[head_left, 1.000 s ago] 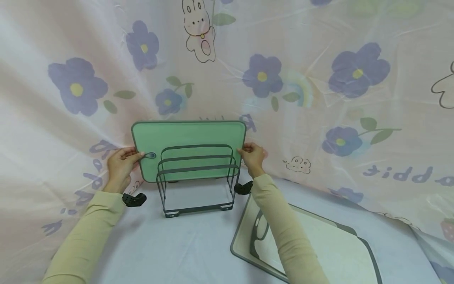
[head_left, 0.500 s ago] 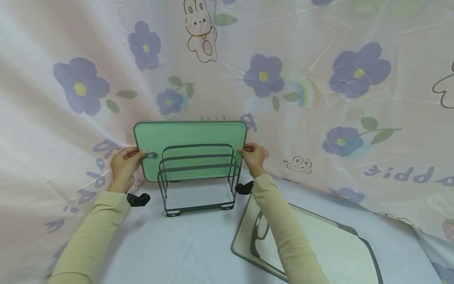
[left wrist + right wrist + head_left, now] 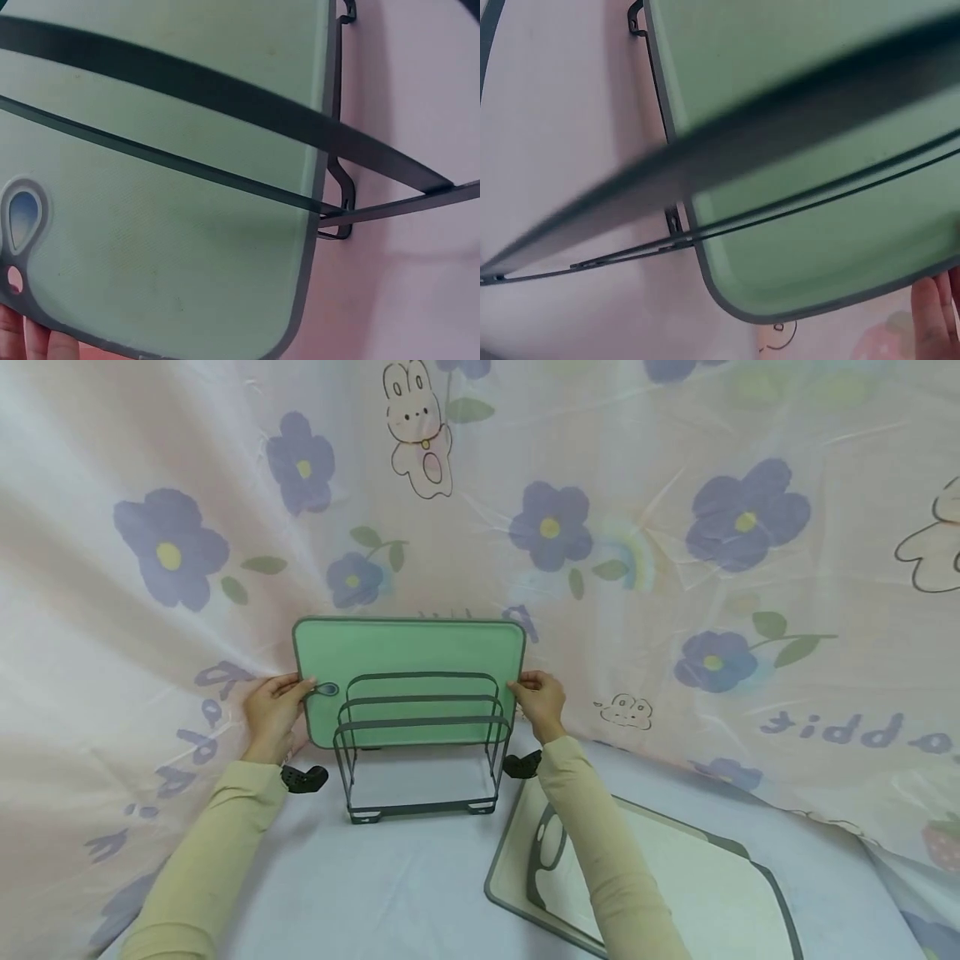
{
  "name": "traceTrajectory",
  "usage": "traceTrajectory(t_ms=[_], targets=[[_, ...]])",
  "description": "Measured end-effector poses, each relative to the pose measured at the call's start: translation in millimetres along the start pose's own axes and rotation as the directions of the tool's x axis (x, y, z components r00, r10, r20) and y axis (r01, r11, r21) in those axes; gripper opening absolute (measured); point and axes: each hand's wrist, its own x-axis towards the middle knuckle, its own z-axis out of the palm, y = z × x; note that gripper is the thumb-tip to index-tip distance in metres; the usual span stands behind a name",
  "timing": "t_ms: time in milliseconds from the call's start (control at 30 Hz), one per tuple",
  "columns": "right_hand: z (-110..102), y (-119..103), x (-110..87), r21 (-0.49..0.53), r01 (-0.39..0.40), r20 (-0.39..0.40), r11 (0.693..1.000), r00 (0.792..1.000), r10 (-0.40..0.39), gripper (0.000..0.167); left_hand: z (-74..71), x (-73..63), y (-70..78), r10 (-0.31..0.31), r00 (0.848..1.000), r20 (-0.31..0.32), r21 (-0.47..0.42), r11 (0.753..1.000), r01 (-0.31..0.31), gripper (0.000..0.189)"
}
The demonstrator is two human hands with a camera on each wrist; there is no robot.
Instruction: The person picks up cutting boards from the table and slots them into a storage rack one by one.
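A green cutting board [image 3: 412, 647] with a grey rim stands on its long edge at the rear of a dark wire rack [image 3: 420, 722]. My left hand [image 3: 272, 714] pinches its left end beside the teardrop-shaped inset, thumb on the near face. At the opposite end my right hand [image 3: 540, 700] pinches the rim in the same way. Dark bars of the rack cross in front of the board [image 3: 180, 240] in the left wrist view, where only my fingertips [image 3: 39, 343] show. In the right wrist view, fingers [image 3: 931, 319] reach the rim at the lower right.
Pale cutting boards [image 3: 697, 885] with grey edges lie overlapping on the white cloth [image 3: 360, 893] at the front right, partly under my right sleeve. Behind the rack hangs a curtain [image 3: 465, 543] printed with flowers and rabbits.
The board and my left hand have shifted slightly to the right relative to the rack. Both hands keep their grip. The head view has tilted a little.
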Motion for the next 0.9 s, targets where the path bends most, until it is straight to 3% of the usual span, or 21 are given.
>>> traceTrajectory(t_ms=[533, 733, 900], targets=[[-9, -1, -1.1, -0.016, -0.067, -0.037, 0.998, 0.997, 0.066, 0.024, 10.6, -0.2, 1.1, -0.056, 0.998, 0.013, 0.003, 0.998, 0.056, 0.025], [-12, -3, -2.2, 0.026, -0.075, 0.007, 0.997, 0.997, 0.075, 0.029, 10.9, -3.3, 6.9, -0.030, 0.999, 0.029, 0.043, 0.999, 0.029, 0.025], [-16, -9, -2.5, 0.059, -0.064, 0.014, 0.996, 0.998, 0.064, 0.029, 14.2, -8.1, 17.4, 0.015, 0.999, 0.034, -0.081, 0.997, -0.013, 0.021]])
